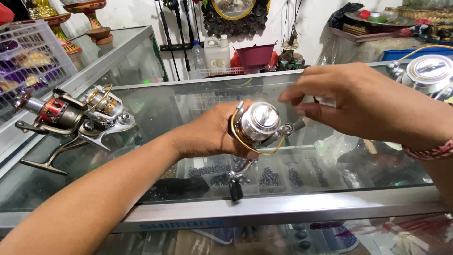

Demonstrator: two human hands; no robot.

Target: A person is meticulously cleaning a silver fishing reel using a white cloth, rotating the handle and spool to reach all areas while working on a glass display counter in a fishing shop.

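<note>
Head view shows the left hand (207,134) wrapped tight around a silver fishing reel (257,123) with a gold wire loop, held above the glass counter (155,108). Just beside the reel, the right hand (358,101) floats with its fingers (295,94) loosely bent, gripping nothing. Two more reels (71,118) lie on the glass, well off to the left. Another silver reel (427,73) sits far right. Little dark weights (269,177) rest in trays under the glass.

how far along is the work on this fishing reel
Done: two other reels lie on the glass counter at the left. In hand: the left hand holds a silver reel above the glass, and the right hand has its fingers at the spool's front. Left: cannot tell; another reel sits far right.
</note>
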